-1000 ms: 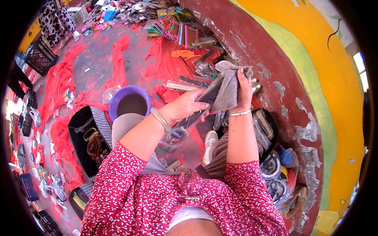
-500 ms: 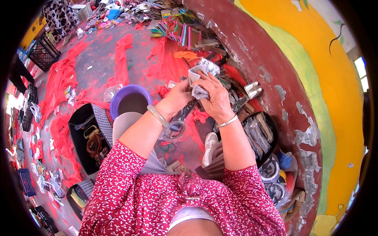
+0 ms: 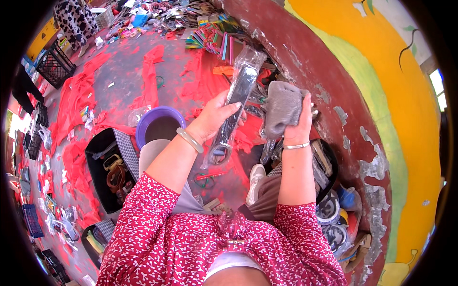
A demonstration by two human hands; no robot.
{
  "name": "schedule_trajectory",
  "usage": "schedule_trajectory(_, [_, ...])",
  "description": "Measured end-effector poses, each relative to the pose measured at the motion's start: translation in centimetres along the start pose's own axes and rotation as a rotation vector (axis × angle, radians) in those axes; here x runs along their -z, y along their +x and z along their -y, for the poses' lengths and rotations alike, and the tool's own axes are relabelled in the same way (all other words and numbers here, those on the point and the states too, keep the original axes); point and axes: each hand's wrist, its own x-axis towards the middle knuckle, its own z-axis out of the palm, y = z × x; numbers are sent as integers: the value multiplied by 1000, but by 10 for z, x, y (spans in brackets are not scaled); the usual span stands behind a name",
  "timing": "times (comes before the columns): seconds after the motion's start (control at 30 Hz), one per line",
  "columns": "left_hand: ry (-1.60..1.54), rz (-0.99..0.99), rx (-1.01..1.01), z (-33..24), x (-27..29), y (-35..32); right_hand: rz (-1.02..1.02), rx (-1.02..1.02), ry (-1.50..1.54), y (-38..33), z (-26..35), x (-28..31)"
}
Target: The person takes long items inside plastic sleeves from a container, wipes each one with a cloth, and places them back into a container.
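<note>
My left hand (image 3: pixel 220 112) is closed round a long black object in a clear plastic sleeve (image 3: pixel 243 83). It lies slanted, with a round, ring-like end low by my wrist; its exact kind I cannot make out. To the right, my right hand (image 3: pixel 300 123) grips a folded grey cloth (image 3: pixel 281 107), fingers behind it and the thumb side toward me. The cloth and the sleeve are apart. Below my left forearm stands a purple bucket (image 3: pixel 139 128) with dark contents.
At my left sits a black box (image 3: pixel 100 190) with belt-like straps in it. At right, a black tub (image 3: pixel 334 164) holds plastic-wrapped items, beside the peeling red wall (image 3: pixel 329 71). Red sheeting (image 3: pixel 86 83) covers parts of the floor. Far left are a black crate (image 3: pixel 56 66) and a person's patterned trousers (image 3: pixel 74 24).
My hands were together on the crumpled cloth; now they are apart. The right hand has moved right with the cloth, and the left has raised the sleeved black object into plain view.
</note>
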Motion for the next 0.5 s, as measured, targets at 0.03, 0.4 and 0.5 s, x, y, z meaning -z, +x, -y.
schedule_trajectory(0.03, [24,7,9,2,-1,-1,45,-60,39,-1,-1,-4])
schedule_trajectory(0.4, [328,140,-158,30,-21,6,197,-11,33,-15,-40,-29])
schedule_trajectory(0.5, [384,226,-118,26,-22,1,268,-135,60,-9,-36,-17])
